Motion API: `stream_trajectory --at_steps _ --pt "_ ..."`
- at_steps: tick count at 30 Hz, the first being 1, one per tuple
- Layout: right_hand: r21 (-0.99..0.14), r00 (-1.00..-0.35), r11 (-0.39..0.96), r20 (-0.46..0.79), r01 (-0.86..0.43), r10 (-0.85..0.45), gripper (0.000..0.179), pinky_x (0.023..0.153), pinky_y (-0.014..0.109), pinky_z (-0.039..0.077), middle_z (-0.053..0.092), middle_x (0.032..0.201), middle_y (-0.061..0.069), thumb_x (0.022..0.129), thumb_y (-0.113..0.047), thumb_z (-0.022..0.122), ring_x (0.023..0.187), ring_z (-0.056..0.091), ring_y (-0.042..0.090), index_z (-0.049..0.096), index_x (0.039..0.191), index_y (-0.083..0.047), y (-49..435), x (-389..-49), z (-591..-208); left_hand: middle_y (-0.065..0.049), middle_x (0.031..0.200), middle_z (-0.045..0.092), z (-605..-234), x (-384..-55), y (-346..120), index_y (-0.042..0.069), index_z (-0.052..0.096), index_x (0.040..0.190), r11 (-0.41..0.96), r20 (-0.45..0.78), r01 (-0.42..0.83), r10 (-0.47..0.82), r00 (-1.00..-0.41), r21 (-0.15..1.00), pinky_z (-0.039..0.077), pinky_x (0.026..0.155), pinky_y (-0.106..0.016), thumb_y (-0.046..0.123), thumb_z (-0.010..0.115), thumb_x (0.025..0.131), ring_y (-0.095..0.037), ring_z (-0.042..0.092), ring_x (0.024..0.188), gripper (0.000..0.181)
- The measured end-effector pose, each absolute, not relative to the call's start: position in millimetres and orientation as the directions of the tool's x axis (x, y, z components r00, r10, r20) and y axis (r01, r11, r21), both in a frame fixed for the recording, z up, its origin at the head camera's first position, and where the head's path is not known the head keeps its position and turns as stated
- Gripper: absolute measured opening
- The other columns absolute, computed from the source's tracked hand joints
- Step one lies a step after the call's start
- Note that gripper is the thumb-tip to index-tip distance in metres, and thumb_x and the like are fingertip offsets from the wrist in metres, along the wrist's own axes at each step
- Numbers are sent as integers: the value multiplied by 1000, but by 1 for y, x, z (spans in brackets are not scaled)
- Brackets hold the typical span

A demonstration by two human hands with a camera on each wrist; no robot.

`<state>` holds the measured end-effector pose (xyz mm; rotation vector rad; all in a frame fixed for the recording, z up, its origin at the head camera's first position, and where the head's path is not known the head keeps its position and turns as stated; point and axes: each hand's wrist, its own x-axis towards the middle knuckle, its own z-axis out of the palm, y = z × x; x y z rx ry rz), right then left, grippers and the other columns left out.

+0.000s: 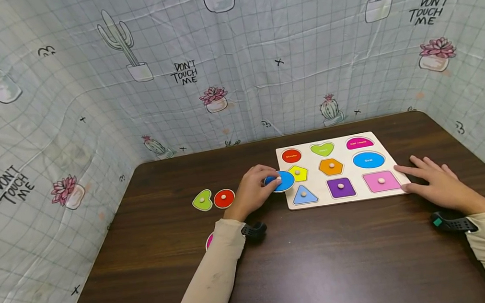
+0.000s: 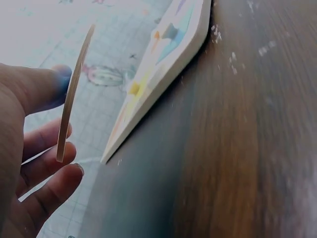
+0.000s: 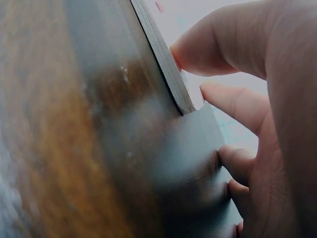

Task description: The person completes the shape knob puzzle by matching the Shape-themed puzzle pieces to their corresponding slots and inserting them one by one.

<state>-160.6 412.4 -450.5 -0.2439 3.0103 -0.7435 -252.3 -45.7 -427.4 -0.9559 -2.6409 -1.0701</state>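
Note:
My left hand (image 1: 253, 189) pinches a blue oval puzzle piece (image 1: 285, 181) by its small knob, above the left edge of the white shape puzzle board (image 1: 316, 203). The left wrist view shows this thin wooden piece (image 2: 74, 94) edge-on, raised off the table. My right hand (image 1: 435, 182) lies with spread fingers at the board's right edge, thumb and index fingertip on its corner area. Knobbed yellow, orange, light blue, purple and pink pieces sit in the board. The blue oval slot (image 1: 369, 160) bears a printed word, as do the circle, heart and half-round slots.
On the dark wooden table (image 1: 321, 260), a green heart piece (image 1: 202, 200) and a red circle piece (image 1: 224, 198) lie left of my left hand. A magenta piece (image 1: 209, 241) is mostly hidden behind my left forearm. A patterned cloth (image 1: 236, 75) hangs around the table's back and sides.

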Motion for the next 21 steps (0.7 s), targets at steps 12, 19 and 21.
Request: stream_trajectory --at_steps 12,19,21 --pt "-464 -988 875 5 -139 -154 63 105 77 -8 17 153 42 100 -38 58 142 -1 61 43 149 -1 414 -159 -450 -6 123 64 -428 -254 -38 8 75 116 548 317 581 504 -804 602 51 97 -33 25 69 97 -22 58 115 26" --pt "-468 -988 872 14 -143 -154 63 106 76 -8 17 153 41 100 -38 59 143 0 60 43 149 -2 412 -160 -451 -6 123 64 -428 -253 -35 8 75 115 564 298 560 492 -818 606 50 98 -34 25 70 96 -23 58 114 26" --pt "-467 -988 872 18 -145 -154 63 106 76 -8 18 153 41 100 -38 59 143 0 60 44 149 -2 412 -160 -451 -6 123 64 -428 -254 -32 8 75 115 563 295 557 491 -819 610 51 96 -32 24 70 96 -23 59 113 26"
